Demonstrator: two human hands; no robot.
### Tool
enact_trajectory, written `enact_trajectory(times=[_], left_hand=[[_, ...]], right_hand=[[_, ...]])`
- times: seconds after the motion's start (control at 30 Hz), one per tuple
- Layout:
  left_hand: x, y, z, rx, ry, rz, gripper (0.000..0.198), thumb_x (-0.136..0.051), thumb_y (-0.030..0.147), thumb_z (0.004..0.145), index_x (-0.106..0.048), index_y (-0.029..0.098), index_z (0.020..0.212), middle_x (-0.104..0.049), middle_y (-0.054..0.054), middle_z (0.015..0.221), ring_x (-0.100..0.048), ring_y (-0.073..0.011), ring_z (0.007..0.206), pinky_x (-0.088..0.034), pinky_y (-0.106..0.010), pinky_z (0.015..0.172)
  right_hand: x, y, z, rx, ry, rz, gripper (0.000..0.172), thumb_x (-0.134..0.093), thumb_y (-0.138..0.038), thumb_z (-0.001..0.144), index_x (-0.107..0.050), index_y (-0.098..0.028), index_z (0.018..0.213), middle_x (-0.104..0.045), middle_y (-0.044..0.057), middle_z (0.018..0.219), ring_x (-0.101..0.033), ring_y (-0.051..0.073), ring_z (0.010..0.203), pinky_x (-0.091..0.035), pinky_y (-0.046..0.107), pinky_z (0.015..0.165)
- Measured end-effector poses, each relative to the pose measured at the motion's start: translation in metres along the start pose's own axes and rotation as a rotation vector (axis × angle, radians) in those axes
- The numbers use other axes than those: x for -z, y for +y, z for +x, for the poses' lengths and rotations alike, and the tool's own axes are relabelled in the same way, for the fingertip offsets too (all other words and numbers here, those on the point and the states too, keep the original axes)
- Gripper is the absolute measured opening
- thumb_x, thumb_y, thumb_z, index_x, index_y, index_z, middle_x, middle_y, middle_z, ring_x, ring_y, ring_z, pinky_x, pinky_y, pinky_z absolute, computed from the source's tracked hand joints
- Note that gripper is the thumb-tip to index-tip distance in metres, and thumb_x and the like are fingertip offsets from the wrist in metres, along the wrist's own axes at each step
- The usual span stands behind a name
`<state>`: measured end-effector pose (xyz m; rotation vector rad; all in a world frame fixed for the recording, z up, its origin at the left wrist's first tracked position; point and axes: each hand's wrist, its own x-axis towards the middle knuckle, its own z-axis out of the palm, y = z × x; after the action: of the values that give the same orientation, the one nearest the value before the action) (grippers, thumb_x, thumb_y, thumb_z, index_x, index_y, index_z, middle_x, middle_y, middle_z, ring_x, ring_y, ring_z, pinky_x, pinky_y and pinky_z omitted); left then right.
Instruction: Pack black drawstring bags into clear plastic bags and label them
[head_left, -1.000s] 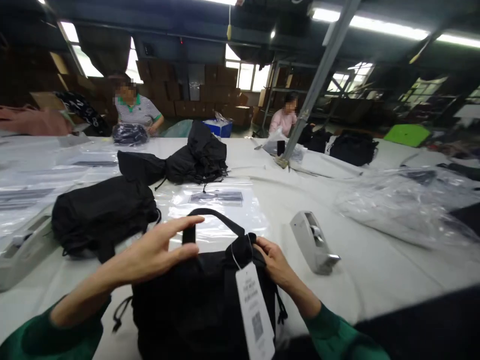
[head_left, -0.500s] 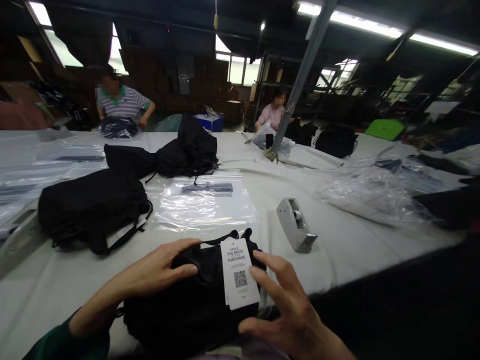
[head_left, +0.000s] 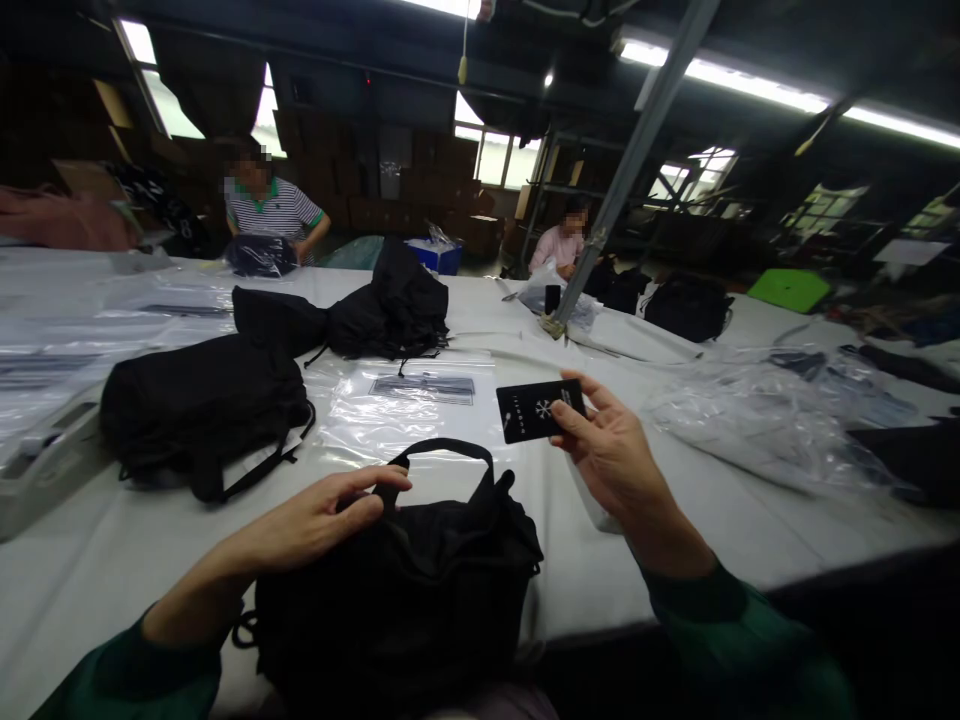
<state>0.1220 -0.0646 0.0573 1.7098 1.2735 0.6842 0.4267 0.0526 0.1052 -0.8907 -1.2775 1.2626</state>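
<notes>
Raised since earlier: right hand [head_left: 611,455], thumb and fingers pinching black tag [head_left: 519,415], one, projecting toward nine o'clock. Black bag [head_left: 405,610], one, at the tag's seven o'clock; left hand [head_left: 322,515] touches its top, firmness cannot be told. Co-workers [head_left: 274,210], two: beyond, eleven and one o'clock.

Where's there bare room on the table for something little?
Bare table shows between the right hand and the clear plastic heap, and between the left forearm and the lying black bag. Past that bag it's crowded: more bags, plastic sleeves.
</notes>
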Motion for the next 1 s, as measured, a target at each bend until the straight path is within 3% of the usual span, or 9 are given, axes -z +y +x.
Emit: enact_trajectory(times=[0.1, 0.2, 0.3, 0.4, 0.53, 0.63, 0.73, 0.83, 1.0], left_hand=[[-0.002, 0.003, 0.006, 0.040, -0.080, -0.002, 0.039, -0.050, 0.047, 0.095, -0.061, 0.033, 0.129, -0.059, 0.001, 0.136, -0.051, -0.0238, 0.127, -0.038, -0.030, 0.108], [-0.006, 0.002, 0.007, 0.043, -0.149, 0.005, 0.042, -0.054, 0.047, 0.093, -0.059, 0.033, 0.132, -0.060, 0.000, 0.135, -0.053, -0.0243, 0.125, -0.038, -0.030, 0.108], [-0.004, -0.001, 0.006, 0.046, -0.108, -0.003, 0.048, -0.058, 0.047, 0.090, -0.055, 0.031, 0.136, -0.057, -0.001, 0.138, -0.050, -0.0254, 0.127, -0.037, -0.031, 0.109], [0.000, -0.003, 0.010, 0.065, -0.063, -0.057, 0.042, -0.054, 0.047, 0.093, -0.060, 0.028, 0.129, -0.059, -0.002, 0.135, -0.051, -0.0242, 0.125, -0.038, -0.031, 0.106], [0.001, -0.010, 0.029, 0.145, 0.124, -0.292, 0.038, -0.055, 0.051, 0.090, -0.067, 0.016, 0.097, -0.068, -0.007, 0.102, -0.061, -0.0219, 0.096, -0.046, -0.030, 0.084], [-0.002, -0.017, 0.044, 0.162, 0.110, -0.366, 0.028, -0.068, 0.042, 0.083, -0.062, 0.015, 0.090, -0.064, -0.002, 0.082, -0.057, -0.0158, 0.077, -0.042, -0.026, 0.069], [-0.006, -0.022, 0.054, 0.145, 0.043, -0.351, 0.021, -0.068, 0.031, 0.081, -0.060, 0.016, 0.093, -0.059, 0.001, 0.078, -0.052, -0.0130, 0.072, -0.038, -0.025, 0.065], [-0.009, -0.025, 0.058, 0.145, 0.089, -0.371, 0.022, -0.068, 0.025, 0.078, -0.057, 0.016, 0.094, -0.057, 0.003, 0.075, -0.049, -0.0114, 0.068, -0.037, -0.024, 0.063], [-0.010, -0.027, 0.059, 0.132, 0.128, -0.427, 0.026, -0.069, 0.020, 0.074, -0.056, 0.017, 0.095, -0.057, 0.002, 0.080, -0.052, -0.0127, 0.073, -0.039, -0.026, 0.067]], right_hand=[[-0.019, 0.025, 0.032, -0.206, -0.116, 0.122, 0.071, -0.084, -0.023, 0.065, -0.050, -0.027, 0.127, -0.067, -0.003, 0.084, -0.063, 0.011, 0.064, -0.054, 0.019, 0.054], [-0.039, 0.062, 0.049, -0.377, -0.278, 0.152, 0.057, -0.086, -0.022, 0.062, -0.059, -0.023, 0.112, -0.067, -0.004, 0.079, -0.063, 0.009, 0.063, -0.053, 0.018, 0.055], [-0.051, 0.093, 0.054, -0.525, -0.432, 0.112, 0.043, -0.090, -0.027, 0.057, -0.067, -0.017, 0.092, -0.067, -0.002, 0.074, -0.062, 0.009, 0.061, -0.052, 0.018, 0.054], [-0.054, 0.113, 0.053, -0.604, -0.520, 0.052, 0.039, -0.091, -0.033, 0.057, -0.072, -0.012, 0.084, -0.068, 0.002, 0.071, -0.061, 0.010, 0.058, -0.050, 0.018, 0.051], [-0.049, 0.126, 0.052, -0.545, -0.410, 0.125, 0.037, -0.089, -0.032, 0.059, -0.075, -0.015, 0.088, -0.070, 0.002, 0.077, -0.061, 0.009, 0.062, -0.049, 0.017, 0.052], [-0.044, 0.128, 0.051, -0.504, -0.323, 0.213, 0.040, -0.090, -0.026, 0.056, -0.073, -0.018, 0.092, -0.071, 0.000, 0.079, -0.061, 0.009, 0.062, -0.050, 0.018, 0.053], [-0.042, 0.126, 0.049, -0.527, -0.360, 0.249, 0.050, -0.089, -0.025, 0.059, -0.068, -0.020, 0.104, -0.070, -0.002, 0.076, -0.062, 0.009, 0.059, -0.052, 0.019, 0.055], [-0.044, 0.121, 0.049, -0.537, -0.394, 0.260, 0.062, -0.089, -0.024, 0.061, -0.061, -0.020, 0.117, -0.071, 0.000, 0.080, -0.064, 0.011, 0.062, -0.053, 0.020, 0.056], [-0.048, 0.120, 0.051, -0.536, -0.321, 0.306, 0.061, -0.090, -0.022, 0.059, -0.062, -0.019, 0.114, -0.071, 0.001, 0.084, -0.064, 0.011, 0.063, -0.052, 0.019, 0.054]])
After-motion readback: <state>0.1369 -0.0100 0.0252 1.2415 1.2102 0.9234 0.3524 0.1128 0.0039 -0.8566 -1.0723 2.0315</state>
